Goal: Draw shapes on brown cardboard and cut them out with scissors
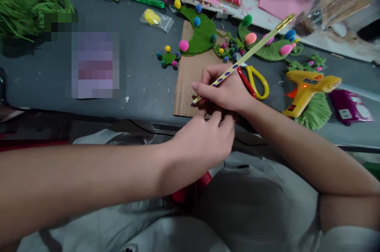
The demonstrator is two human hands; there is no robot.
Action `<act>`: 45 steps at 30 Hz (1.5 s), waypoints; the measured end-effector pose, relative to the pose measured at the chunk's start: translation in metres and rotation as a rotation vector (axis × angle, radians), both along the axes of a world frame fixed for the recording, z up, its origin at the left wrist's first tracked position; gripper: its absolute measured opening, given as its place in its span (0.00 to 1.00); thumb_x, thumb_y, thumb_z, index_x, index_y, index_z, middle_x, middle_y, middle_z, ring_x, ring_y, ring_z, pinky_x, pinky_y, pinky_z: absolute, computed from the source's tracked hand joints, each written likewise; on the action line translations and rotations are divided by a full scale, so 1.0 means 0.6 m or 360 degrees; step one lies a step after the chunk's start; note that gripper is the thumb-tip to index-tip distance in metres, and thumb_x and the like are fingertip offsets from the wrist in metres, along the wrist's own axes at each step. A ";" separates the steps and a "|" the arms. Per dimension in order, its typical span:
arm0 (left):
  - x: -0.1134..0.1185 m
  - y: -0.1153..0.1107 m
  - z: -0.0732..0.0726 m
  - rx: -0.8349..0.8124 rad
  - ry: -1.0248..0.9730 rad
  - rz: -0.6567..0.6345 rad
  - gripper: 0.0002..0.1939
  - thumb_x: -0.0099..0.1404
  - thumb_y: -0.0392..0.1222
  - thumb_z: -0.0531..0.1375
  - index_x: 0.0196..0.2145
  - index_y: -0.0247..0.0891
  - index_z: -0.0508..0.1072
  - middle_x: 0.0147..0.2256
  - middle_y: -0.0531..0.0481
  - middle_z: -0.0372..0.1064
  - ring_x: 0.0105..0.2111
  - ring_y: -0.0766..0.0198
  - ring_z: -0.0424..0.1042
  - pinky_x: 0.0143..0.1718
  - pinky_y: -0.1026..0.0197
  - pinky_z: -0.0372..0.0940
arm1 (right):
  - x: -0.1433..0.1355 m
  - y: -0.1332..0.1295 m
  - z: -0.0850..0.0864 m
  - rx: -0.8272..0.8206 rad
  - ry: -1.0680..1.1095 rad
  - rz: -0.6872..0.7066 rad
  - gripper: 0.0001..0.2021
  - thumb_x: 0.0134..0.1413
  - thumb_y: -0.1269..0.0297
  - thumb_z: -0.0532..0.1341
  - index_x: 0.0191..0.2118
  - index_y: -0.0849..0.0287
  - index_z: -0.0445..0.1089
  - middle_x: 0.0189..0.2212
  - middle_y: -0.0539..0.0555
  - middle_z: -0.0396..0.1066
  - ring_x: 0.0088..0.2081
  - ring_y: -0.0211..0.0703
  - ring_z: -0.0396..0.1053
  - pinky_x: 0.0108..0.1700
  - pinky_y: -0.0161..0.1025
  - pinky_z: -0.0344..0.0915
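Note:
My right hand (227, 88) is closed round a pale yellow pencil (252, 51) with purple dots. Its tip points down at a piece of brown cardboard (190, 74), and its gold eraser end slants up to the right. My left hand (208, 135) is curled at the cardboard's near edge, fingers bent over it; the fingertips are partly hidden. On the far part of the cardboard lies a green crescent (204, 32) with coloured pompoms. Scissors (257, 82) with red and yellow handles lie just right of my right hand.
A yellow glue gun (308, 86) with a lit red light rests at the right, beside a purple packet (350, 105). Green yarn (29, 2) is heaped at the far left. A small green star (169, 59) and a bagged yellow item (152, 17) lie on the grey table (142, 86).

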State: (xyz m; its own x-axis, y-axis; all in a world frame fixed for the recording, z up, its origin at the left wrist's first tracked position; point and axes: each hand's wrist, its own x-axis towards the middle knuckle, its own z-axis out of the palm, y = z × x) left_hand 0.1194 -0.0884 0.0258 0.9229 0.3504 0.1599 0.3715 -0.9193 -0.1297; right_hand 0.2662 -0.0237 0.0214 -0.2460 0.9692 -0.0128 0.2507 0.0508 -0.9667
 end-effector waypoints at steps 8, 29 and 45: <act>-0.024 0.013 -0.016 -0.0137 -0.0044 -0.0053 0.26 0.73 0.36 0.52 0.66 0.25 0.65 0.66 0.32 0.61 0.66 0.39 0.62 0.64 0.40 0.64 | 0.004 0.013 -0.006 -0.0070 0.0018 -0.0008 0.14 0.53 0.65 0.68 0.23 0.57 0.63 0.17 0.46 0.71 0.22 0.39 0.76 0.23 0.30 0.71; -0.015 0.104 -0.035 -0.0671 -0.0115 -0.0122 0.46 0.74 0.68 0.41 0.72 0.24 0.50 0.73 0.30 0.43 0.74 0.42 0.39 0.74 0.41 0.34 | 0.025 0.096 -0.018 0.0033 0.0069 -0.0025 0.15 0.53 0.66 0.65 0.23 0.56 0.59 0.14 0.42 0.65 0.17 0.35 0.68 0.24 0.35 0.75; -0.036 0.148 -0.019 -0.0792 0.0040 -0.0522 0.40 0.66 0.42 0.57 0.72 0.26 0.51 0.74 0.37 0.38 0.75 0.49 0.37 0.76 0.47 0.34 | 0.033 0.093 -0.008 -0.0075 0.0072 0.0052 0.18 0.53 0.57 0.72 0.26 0.58 0.64 0.19 0.47 0.73 0.23 0.38 0.75 0.24 0.29 0.70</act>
State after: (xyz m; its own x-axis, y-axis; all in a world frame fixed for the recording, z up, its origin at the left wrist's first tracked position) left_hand 0.0981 0.0005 0.0142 0.9969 0.0736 0.0266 0.0602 -0.9381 0.3410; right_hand 0.2857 0.0322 0.0166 -0.2787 0.9593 -0.0462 0.2055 0.0126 -0.9786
